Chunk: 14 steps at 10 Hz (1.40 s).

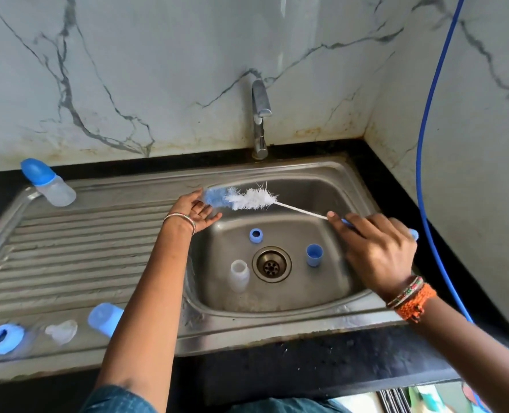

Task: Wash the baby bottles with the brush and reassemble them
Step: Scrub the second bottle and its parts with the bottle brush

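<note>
Right hand (378,251) is clamped around the blue handle of the brush (253,199), forefinger laid along the wire stem, presumably to steer it. The brush is held level above the sink (345,180), bristle head pointing toward the left hand.

Left hand (198,208) has its palm up and fingers loosely spread, fingertips touching the blue tip of the brush. It grips nothing. Judgement: it is steadying or checking the bristles, perhaps wetting or soaping them, though no water shows at the tap (260,114) beyond both hands.

Below and between the hands, on the sink floor: an open clear bottle (239,275) stands upright just beside the drain (271,264), on the left-hand side of it. A blue ring (256,235) lies under the brush stem. A blue cap (314,254) stands mouth up, just inside the right hand. Parts sit apart in the basin likely so each can be scrubbed singly.

Well to the outer side of the left forearm, on the ribbed drainboard (68,257): a second blue cap (105,318) on its side, a clear teat (61,330), and another blue ring (4,338). Probably a set laid out for washing or refitting; cannot tell which.

Far beyond the left hand an assembled bottle (48,183) stands capped.

Washing step looks early; reassembly not yet begun.
</note>
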### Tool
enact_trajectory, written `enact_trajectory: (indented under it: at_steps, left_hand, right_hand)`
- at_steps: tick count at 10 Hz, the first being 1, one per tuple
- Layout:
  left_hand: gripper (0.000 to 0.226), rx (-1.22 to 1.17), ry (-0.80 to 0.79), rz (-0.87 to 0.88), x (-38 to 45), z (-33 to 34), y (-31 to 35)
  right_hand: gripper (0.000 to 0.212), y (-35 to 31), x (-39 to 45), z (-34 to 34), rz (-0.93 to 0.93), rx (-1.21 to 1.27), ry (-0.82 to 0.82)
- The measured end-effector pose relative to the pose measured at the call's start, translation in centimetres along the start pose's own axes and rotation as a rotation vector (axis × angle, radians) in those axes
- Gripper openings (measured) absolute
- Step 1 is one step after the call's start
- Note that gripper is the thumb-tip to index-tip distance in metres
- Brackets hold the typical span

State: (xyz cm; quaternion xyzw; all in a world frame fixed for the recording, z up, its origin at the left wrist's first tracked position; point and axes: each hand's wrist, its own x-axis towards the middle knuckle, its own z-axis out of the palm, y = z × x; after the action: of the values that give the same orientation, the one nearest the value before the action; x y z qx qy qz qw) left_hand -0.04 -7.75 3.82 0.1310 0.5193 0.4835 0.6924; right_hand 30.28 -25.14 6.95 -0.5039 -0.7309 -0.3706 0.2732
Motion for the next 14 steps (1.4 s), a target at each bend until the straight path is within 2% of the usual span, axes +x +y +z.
enact_trajectory:
  at_steps: [1, 2, 3, 4, 5, 6, 7, 8, 9, 10, 11, 12, 13, 14]
  left_hand:
    - [0.018, 0.016, -0.026, -0.023, -0.3, 0.1, 0.6]
    - [0.016, -0.003, -0.087, -0.016, -0.2, 0.0, 0.6]
    - [0.028, -0.002, -0.227, 0.004, 0.3, -0.8, 0.4]
    - [0.026, 0.082, -0.318, 0.037, 0.6, -1.5, 0.5]
    - [0.025, 0.087, -0.231, 0.067, 1.4, -2.1, 0.9]
    - [0.024, 0.131, -0.032, 0.125, 2.0, -1.9, 1.1]
    - [0.017, 0.151, 0.109, 0.141, 2.7, -1.6, 1.0]
    - [0.02, 0.049, 0.19, 0.185, 4.0, -2.1, 1.0]
    - [0.029, -0.044, 0.24, 0.209, 4.7, -2.8, 1.0]
    - [0.033, 0.013, 0.091, 0.12, 2.4, -2.1, 1.0]
    - [0.022, 0.019, -0.02, 0.1, 1.8, -2.0, 0.9]
    - [0.024, -0.007, -0.059, 0.113, 1.2, -2.5, 1.3]
    - [0.022, -0.003, 0.043, 0.147, 1.7, -2.7, 1.5]
    - [0.023, -0.052, 0.114, 0.134, 2.1, -2.1, 1.3]
  right_hand:
    - [0.043, 0.8, 1.4, -0.2, 0.011, 0.019, 0.025]
    - [0.039, 0.3, 2.0, 0.1, 0.259, 0.172, -0.163]
    - [0.017, -0.1, 3.0, 0.6, 0.758, 0.539, -0.766]
    - [0.025, -0.8, 2.8, 1.6, 1.125, 1.047, -1.434]
    - [0.03, -1.8, 1.8, 2.7, 1.22, 1.322, -1.553]
    - [0.02, -2.0, 2.1, 3.4, 0.793, 0.714, -1.177]
    - [0.009, -1.7, 2.5, 3.3, 0.412, 0.169, -0.583]
    - [0.012, -1.4, 2.7, 2.9, 0.152, 0.202, -0.276]
    - [0.013, -2.6, 2.3, 1.9, 0.052, 0.205, -0.252]
    - [0.019, -3.7, 2.3, 2.2, 0.573, 0.352, -0.589]
    - [0.041, -3.3, 1.9, 3.8, 1.516, 1.188, -1.26]
    - [0.042, -3.5, 0.6, 4.3, 1.604, 1.504, -1.391]
    - [0.035, -3.9, 1.5, 3.4, 1.101, 1.009, -1.159]
    - [0.024, -2.9, 1.7, 2.9, 0.471, 0.207, -0.691]
